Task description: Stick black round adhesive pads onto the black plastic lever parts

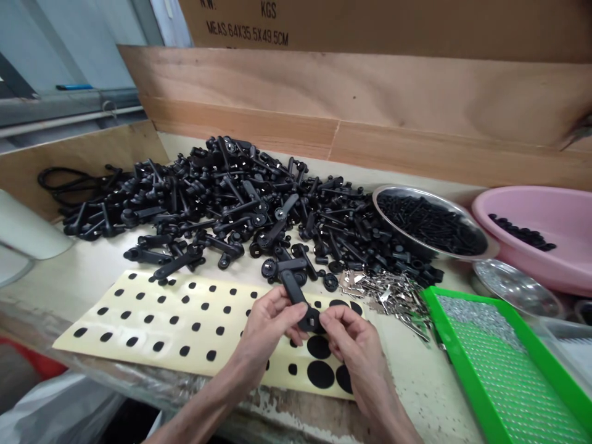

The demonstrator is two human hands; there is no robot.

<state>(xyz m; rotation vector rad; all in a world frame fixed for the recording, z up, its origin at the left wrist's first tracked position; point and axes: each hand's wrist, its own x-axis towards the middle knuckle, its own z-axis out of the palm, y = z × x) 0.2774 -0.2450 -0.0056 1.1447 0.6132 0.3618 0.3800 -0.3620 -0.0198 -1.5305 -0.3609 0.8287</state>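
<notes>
A black plastic arm-shaped part [295, 292] is held between both hands above the right half of a yellow sticker sheet [139, 356]. My left hand [274, 316] grips its long section, thumb on top. The fingertips of my right hand [346, 333] pinch its round lower end, where a small metal piece shows. Rows of small black stickers cover the sheet, with larger black discs [320, 374] just left of my right wrist. Past the held part lies a large heap of similar black parts [222, 197].
Loose metal clips [388, 296] lie right of the sheet. A steel bowl [491, 248] of black pieces, a pink basin [573, 231], a small metal dish [513, 287] and a green tray [462, 370] of small metal pieces stand at the right. A wooden board [259, 86] rises behind.
</notes>
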